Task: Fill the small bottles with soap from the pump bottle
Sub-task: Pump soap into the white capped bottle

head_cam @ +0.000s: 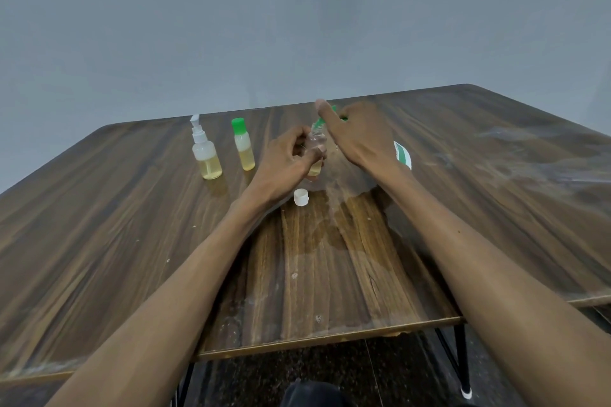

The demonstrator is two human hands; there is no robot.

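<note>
My left hand grips a small clear bottle that stands uncapped on the wooden table, with a little yellow soap at its bottom. My right hand rests on top of the pump bottle, whose green nozzle points into the small bottle's mouth. Most of that pump bottle is hidden behind my hand; only part of its white and green label shows. A loose white cap lies just in front of the small bottle.
To the left stand a small bottle with a white pump top and a small green-capped bottle, both holding yellow soap. A wet patch spreads over the table near the cap. The table's front edge is close to me.
</note>
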